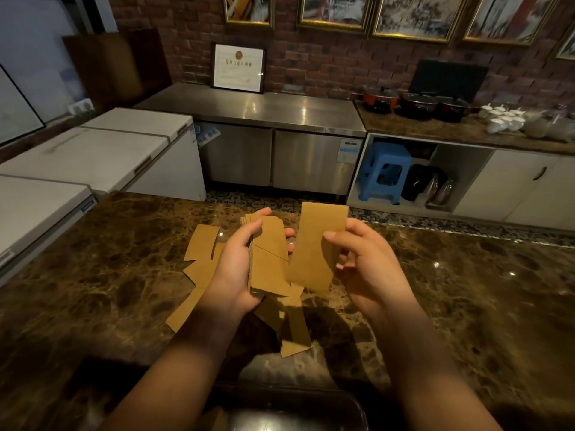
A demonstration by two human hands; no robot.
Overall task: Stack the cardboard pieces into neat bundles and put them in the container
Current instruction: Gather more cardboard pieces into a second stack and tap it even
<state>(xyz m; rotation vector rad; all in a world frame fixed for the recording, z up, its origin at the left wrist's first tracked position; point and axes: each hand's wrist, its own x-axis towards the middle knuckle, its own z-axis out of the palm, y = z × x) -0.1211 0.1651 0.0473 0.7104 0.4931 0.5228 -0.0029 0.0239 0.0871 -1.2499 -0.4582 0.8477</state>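
My left hand (pixel 235 269) grips a stack of brown cardboard pieces (pixel 270 259), held upright above the marble counter. Just to the right of that stack, my right hand (pixel 364 259) pinches a single cardboard strip (pixel 317 244) between thumb and fingers. Several loose cardboard pieces (pixel 200 253) lie scattered on the counter under and around both hands, some (pixel 295 328) closer to me. A dark container (pixel 311 409) sits at the counter's near edge, below my forearms, with a bit of cardboard showing inside at its left.
The brown marble counter (pixel 466 290) stretches left and right. White chest freezers (pixel 93 150) stand on the left. Beyond the aisle are a steel counter (pixel 264 110), a blue stool (pixel 384 172), pots (pixel 417 104) and framed pictures on a brick wall.
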